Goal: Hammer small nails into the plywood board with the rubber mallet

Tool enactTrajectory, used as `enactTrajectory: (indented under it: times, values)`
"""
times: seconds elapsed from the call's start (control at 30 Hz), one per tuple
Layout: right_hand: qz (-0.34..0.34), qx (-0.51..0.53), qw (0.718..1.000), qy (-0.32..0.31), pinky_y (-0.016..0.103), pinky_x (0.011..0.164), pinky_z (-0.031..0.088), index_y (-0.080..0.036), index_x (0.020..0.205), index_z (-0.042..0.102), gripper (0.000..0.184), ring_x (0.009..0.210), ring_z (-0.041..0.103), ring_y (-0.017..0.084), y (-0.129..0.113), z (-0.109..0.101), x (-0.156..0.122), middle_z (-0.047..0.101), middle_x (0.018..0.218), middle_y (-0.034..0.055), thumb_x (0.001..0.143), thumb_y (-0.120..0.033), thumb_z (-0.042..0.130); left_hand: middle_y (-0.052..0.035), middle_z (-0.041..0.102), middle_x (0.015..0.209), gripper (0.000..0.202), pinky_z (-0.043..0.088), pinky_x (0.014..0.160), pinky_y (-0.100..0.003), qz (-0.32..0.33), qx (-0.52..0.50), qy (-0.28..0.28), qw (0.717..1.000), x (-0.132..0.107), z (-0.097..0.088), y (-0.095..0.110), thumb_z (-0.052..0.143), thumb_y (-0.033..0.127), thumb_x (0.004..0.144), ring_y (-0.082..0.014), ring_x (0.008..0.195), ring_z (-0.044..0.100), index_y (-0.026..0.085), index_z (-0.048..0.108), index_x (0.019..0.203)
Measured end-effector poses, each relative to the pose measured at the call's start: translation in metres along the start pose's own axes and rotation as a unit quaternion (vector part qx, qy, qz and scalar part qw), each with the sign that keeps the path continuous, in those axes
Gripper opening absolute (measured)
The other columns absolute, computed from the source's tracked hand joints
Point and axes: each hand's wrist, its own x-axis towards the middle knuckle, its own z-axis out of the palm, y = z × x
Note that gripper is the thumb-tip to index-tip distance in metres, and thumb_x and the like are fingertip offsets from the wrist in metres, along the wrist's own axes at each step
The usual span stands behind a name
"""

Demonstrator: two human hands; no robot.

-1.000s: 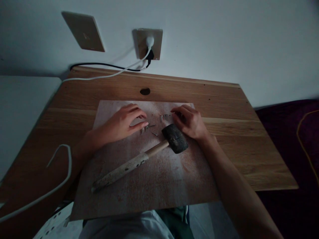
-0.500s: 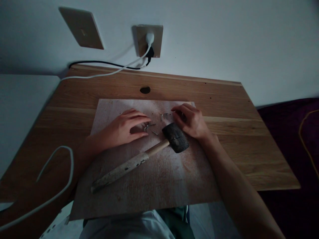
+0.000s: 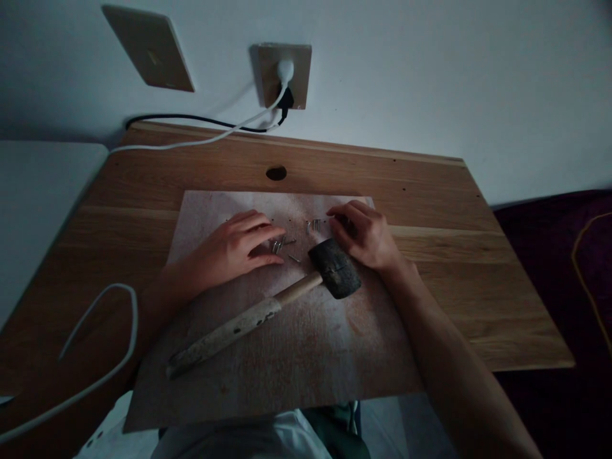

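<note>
My left hand (image 3: 239,242) rests on the thin board (image 3: 229,395), thumb and fingers spread around a small heap of metal nails (image 3: 277,246). A loose nail (image 3: 294,259) lies just right of the thumb. My right hand (image 3: 363,233) is at the board's far right, fingers loosely curled, with index and thumb tips apart and nothing visible between them. Left of those tips, several small nails (image 3: 314,225) stand upright in a row on the board. Between and below my hands lies a mallet with a black head (image 3: 335,269) and a worn wooden handle (image 3: 229,335).
The board lies on a wooden desk (image 3: 478,268) with a round cable hole (image 3: 276,173). A wall socket (image 3: 299,76) holds a white and a black plug with cables. A white cable loop (image 3: 134,312) crosses over my left forearm. A row of small holes runs along the board.
The view has shifted slightly, moving the board and mallet a little left and down in the picture. Both hands keep nearly the same pose.
</note>
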Motion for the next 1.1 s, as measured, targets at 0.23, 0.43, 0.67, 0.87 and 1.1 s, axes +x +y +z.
enactTrajectory:
  times: [0.23,0.43,0.67,0.87,1.1]
  values:
    - [-0.007,-0.004,1.0,0.002,0.038,0.072,0.054,-0.017,0.108,0.075,0.02,0.078,0.067,0.023,0.002,0.001,0.0,0.074,0.094,0.0102,0.104,-0.024,0.056,-0.008,0.073,0.11,0.037,0.055,0.099,-0.04,-0.024,-0.068,-0.041,0.997,0.004,-0.01,0.001,0.079,0.037,0.097,-0.0244,0.106,0.067,0.021,0.075,0.131]
    - [0.009,-0.007,1.0,-0.005,0.04,0.075,0.054,-0.019,0.107,0.076,0.022,0.08,0.068,0.024,0.0,0.001,0.001,0.074,0.094,0.0095,0.103,-0.025,0.056,-0.0076,0.073,0.108,0.031,0.056,0.095,-0.037,-0.029,-0.074,-0.025,0.997,0.003,-0.005,-0.002,0.078,0.034,0.099,-0.0229,0.103,0.067,0.021,0.077,0.127]
    - [0.001,-0.009,1.0,-0.003,0.04,0.073,0.055,-0.018,0.106,0.075,0.024,0.08,0.069,0.025,0.0,0.001,0.001,0.074,0.093,0.0106,0.104,-0.028,0.054,-0.0059,0.074,0.101,0.016,0.056,0.092,-0.036,-0.021,-0.075,-0.007,0.997,0.005,-0.001,0.0,0.077,0.028,0.099,-0.021,0.098,0.068,0.02,0.077,0.113]
    - [0.001,-0.009,1.0,0.005,0.04,0.072,0.054,-0.019,0.105,0.075,0.022,0.079,0.068,0.024,-0.002,0.001,0.001,0.073,0.09,0.0094,0.103,-0.028,0.055,-0.0072,0.071,0.11,0.024,0.057,0.095,-0.038,-0.03,-0.068,-0.001,0.997,0.004,-0.002,0.004,0.078,0.034,0.098,-0.0225,0.104,0.068,0.021,0.076,0.119]
    - [0.022,-0.005,1.0,-0.01,0.039,0.072,0.053,-0.02,0.106,0.075,0.022,0.078,0.067,0.024,-0.003,-0.001,0.002,0.074,0.093,0.0099,0.102,-0.029,0.056,-0.0084,0.073,0.115,0.028,0.057,0.1,-0.038,-0.034,-0.084,-0.039,0.995,0.004,-0.011,0.004,0.073,0.029,0.1,-0.0228,0.108,0.068,0.021,0.076,0.127]
